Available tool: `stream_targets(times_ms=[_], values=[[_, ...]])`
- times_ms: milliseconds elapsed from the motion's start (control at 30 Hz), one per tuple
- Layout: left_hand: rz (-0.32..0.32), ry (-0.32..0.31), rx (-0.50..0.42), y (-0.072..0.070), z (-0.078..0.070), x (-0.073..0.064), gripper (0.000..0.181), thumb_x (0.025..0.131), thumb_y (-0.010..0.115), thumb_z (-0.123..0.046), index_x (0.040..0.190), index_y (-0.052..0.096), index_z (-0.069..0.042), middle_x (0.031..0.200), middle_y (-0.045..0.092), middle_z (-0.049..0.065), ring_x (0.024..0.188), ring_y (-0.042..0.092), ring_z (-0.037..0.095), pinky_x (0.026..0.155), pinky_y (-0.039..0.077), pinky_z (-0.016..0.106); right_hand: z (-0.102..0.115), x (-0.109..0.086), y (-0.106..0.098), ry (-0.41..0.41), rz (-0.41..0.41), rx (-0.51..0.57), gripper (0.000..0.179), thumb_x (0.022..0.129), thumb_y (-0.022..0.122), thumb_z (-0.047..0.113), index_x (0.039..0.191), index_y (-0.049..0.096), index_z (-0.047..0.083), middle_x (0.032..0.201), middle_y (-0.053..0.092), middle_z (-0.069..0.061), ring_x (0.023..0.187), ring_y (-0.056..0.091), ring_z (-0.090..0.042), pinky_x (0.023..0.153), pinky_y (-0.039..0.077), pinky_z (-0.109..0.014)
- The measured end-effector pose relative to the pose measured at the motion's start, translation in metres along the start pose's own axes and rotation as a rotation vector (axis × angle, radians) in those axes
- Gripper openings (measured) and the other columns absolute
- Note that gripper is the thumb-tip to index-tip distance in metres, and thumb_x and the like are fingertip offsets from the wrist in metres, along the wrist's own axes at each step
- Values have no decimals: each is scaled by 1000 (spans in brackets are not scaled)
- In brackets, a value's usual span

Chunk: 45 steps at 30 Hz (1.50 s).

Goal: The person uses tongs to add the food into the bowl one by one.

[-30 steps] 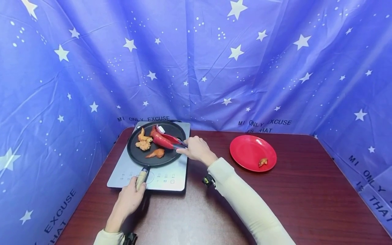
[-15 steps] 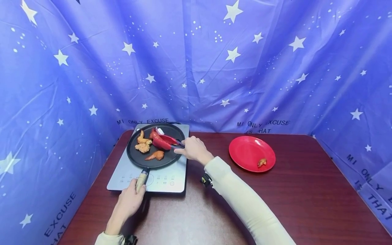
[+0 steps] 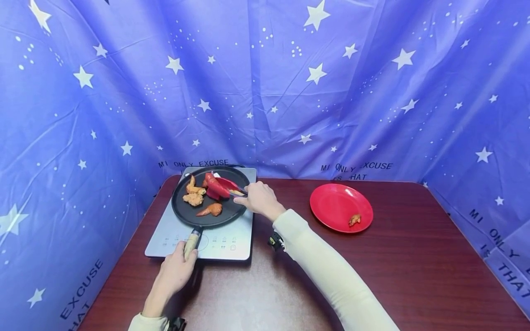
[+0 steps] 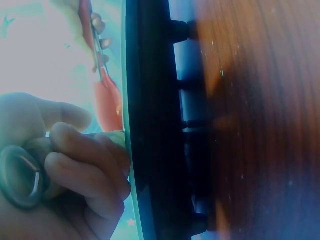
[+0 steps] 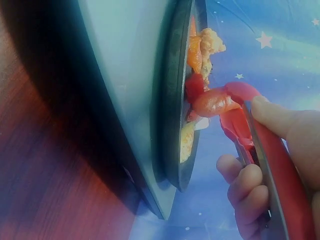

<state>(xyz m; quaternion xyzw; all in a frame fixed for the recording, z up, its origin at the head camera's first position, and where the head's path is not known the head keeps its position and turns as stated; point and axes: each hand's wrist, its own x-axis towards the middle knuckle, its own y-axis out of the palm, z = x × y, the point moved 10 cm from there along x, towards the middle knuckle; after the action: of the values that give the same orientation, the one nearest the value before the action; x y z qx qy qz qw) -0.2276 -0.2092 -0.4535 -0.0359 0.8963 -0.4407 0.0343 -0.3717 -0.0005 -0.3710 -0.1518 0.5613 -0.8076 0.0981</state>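
In the head view my left hand (image 3: 175, 271) grips the pale handle (image 3: 192, 243) of a black frying pan (image 3: 227, 217). My right hand (image 3: 262, 198) holds red-tipped tongs (image 3: 218, 191) over the pan's right side. Between the tong tips is a glossy orange-red piece of food (image 5: 212, 102), seen closest in the right wrist view. Golden fried chicken pieces (image 3: 193, 199) and a brown-orange chicken wing (image 3: 212, 209) lie in the pan. A yellowish piece (image 5: 187, 142) lies near the pan's edge, partly covered by the tongs in the head view.
Under the pan is a silver induction cooker (image 3: 159, 243) on a dark red-brown table (image 3: 265, 294). A red plate (image 3: 331, 207) stands to the right, with a small browned piece of food (image 3: 354, 219) on it. Blue star-patterned curtains (image 3: 281, 92) surround the table.
My right hand has shifted slightly left, and the tongs now hold the orange-red piece higher in the pan. A yellowish piece has come into sight beneath them. My left hand stays on the handle.
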Motion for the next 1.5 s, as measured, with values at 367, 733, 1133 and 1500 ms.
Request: stream_targets(times_ms=[367,733,1133,1500], values=[[3,-9,0,0,0,0,35,96,49,-32,112,43,-1,67,46,8,59,49,24,51,38,38,-8,7,4,26,-15,12,42,83,66,52,65,57,14,60,51,-2,55,53,-21,49,39,-35],[-6,-23,1,2,3,2,29,95,49,-29,107,45,-4,66,46,8,58,48,23,51,37,36,-11,10,6,49,-14,12,41,83,66,51,67,58,15,65,55,-4,58,54,-22,51,41,-37],[-1,-15,-6,1,2,0,34,96,49,-31,113,45,-3,67,47,8,60,49,23,52,38,37,-10,18,12,79,1,-13,42,83,64,54,74,61,14,72,58,-5,60,55,-22,52,43,-37],[-2,-11,-1,0,1,0,36,96,50,-31,115,44,-1,67,47,8,60,50,23,52,39,38,-9,22,17,105,5,-3,43,82,64,56,78,63,14,77,61,-5,65,58,-23,55,45,-38]])
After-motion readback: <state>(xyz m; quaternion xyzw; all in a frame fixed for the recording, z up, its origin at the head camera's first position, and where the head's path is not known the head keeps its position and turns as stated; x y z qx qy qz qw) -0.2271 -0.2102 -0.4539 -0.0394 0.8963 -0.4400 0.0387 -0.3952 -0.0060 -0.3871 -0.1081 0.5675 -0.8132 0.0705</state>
